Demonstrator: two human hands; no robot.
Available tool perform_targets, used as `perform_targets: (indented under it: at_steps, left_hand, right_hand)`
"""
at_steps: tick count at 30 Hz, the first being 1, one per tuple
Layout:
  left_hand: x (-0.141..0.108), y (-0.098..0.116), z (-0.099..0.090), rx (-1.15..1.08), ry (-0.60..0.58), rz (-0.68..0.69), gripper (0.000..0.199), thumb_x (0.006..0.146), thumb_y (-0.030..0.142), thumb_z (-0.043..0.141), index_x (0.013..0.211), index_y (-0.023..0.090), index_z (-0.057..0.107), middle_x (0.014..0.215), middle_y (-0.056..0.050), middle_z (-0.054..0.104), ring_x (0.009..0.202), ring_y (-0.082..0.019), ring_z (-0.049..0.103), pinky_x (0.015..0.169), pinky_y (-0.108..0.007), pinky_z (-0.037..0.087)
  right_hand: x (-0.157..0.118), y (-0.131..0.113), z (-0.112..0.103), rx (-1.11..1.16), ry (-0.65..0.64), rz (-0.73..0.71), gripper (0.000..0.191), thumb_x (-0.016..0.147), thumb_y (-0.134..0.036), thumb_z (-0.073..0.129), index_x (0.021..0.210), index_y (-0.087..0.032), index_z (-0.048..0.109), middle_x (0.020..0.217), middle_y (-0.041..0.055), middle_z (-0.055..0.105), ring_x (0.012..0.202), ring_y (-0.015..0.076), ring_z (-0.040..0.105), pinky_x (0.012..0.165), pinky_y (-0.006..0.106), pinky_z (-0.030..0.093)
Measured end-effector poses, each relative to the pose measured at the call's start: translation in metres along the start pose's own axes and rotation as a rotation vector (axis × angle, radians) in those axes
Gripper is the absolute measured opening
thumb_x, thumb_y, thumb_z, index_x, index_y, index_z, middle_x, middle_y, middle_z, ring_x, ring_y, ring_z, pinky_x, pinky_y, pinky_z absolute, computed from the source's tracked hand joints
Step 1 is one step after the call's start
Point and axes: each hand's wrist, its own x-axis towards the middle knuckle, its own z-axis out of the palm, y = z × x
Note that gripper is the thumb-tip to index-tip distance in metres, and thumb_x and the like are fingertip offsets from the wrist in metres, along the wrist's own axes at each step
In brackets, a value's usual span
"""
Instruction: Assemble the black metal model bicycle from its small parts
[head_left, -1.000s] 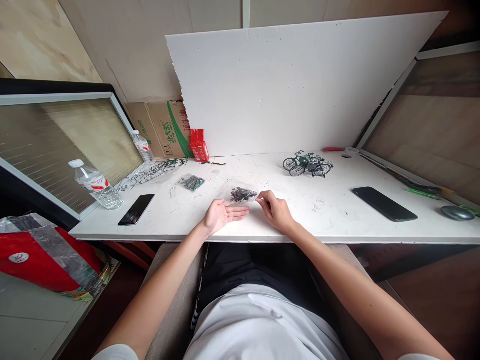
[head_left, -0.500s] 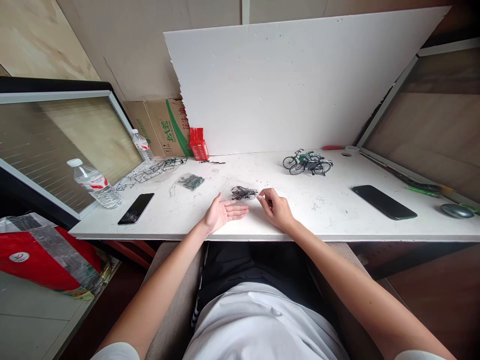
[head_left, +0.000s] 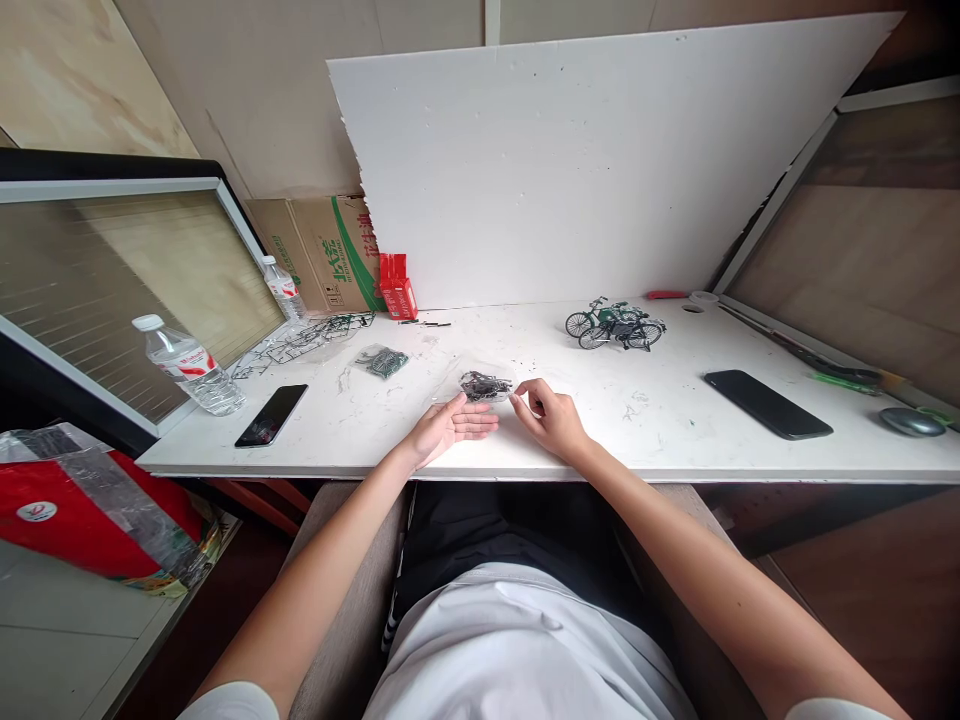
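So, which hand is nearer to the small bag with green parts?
Left. The left hand is in front and right of the small bag; the right hand is farther right.

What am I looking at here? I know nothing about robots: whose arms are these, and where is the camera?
There is no machine here, just a person using two bare hands. The single camera is worn on the person's head, looking forward and down.

On the white table, a clear bag of dark parts lies by the hands. The left hand is open, palm up, close to it. The right hand has its thumb and fingertips at the bag's right edge; whether they grip it is too small to tell.

Farther back stand model bicycles. To the left are a bag of green parts and two water bottles.
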Motion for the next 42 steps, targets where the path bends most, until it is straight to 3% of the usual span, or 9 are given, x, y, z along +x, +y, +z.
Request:
perform_targets:
  at_steps: [10, 21, 32, 37, 42]
  left_hand:
    - [0.002, -0.003, 0.0, 0.037, 0.017, 0.041, 0.058, 0.1, 0.057, 0.067, 0.126, 0.006, 0.076, 0.125, -0.027, 0.077, 0.121, -0.037, 0.075, 0.113, -0.053, 0.053]
    - [0.0, 0.001, -0.001, -0.002, -0.011, 0.036, 0.045, 0.098, 0.043, 0.071, 0.128, 0.011, 0.078, 0.123, -0.022, 0.079, 0.119, -0.033, 0.076, 0.111, -0.048, 0.054]
    - [0.002, 0.014, 0.016, 0.121, 0.117, 0.109, 0.038, 0.093, 0.046, 0.075, 0.115, 0.016, 0.081, 0.157, -0.021, 0.06, 0.119, -0.036, 0.075, 0.101, -0.045, 0.054]
    - [-0.001, 0.026, 0.02, 0.15, 0.084, 0.122, 0.04, 0.096, 0.047, 0.071, 0.122, 0.017, 0.08, 0.153, -0.02, 0.064, 0.121, -0.035, 0.074, 0.104, -0.045, 0.052]
    - [-0.003, 0.034, 0.02, 0.205, 0.115, 0.142, 0.041, 0.097, 0.048, 0.069, 0.121, 0.017, 0.08, 0.143, -0.02, 0.07, 0.108, -0.029, 0.077, 0.1, -0.041, 0.053]
  right_hand:
    - [-0.001, -0.001, -0.001, 0.02, 0.009, -0.1, 0.023, 0.108, -0.043, 0.056, 0.104, -0.022, 0.064, 0.057, -0.0089, 0.041, 0.048, 0.0103, 0.038, 0.056, 0.024, 0.033]
    - [0.001, 0.004, 0.001, -0.005, -0.133, -0.001, 0.027, 0.104, -0.05, 0.061, 0.101, -0.023, 0.061, 0.06, -0.0062, 0.051, 0.05, 0.0129, 0.046, 0.06, 0.025, 0.037]
    - [0.004, 0.002, 0.003, -0.062, -0.165, 0.048, 0.029, 0.104, -0.05, 0.056, 0.09, -0.024, 0.058, 0.06, -0.0029, 0.056, 0.051, 0.0152, 0.05, 0.061, 0.026, 0.035]
    - [0.004, 0.0, 0.003, -0.068, -0.18, 0.06, 0.028, 0.104, -0.047, 0.055, 0.089, -0.024, 0.059, 0.061, -0.0018, 0.058, 0.052, 0.0155, 0.051, 0.062, 0.027, 0.036]
    - [0.005, -0.002, 0.001, -0.057, -0.25, 0.055, 0.027, 0.104, -0.044, 0.055, 0.086, -0.024, 0.058, 0.061, -0.0016, 0.06, 0.052, 0.0155, 0.052, 0.061, 0.027, 0.034]
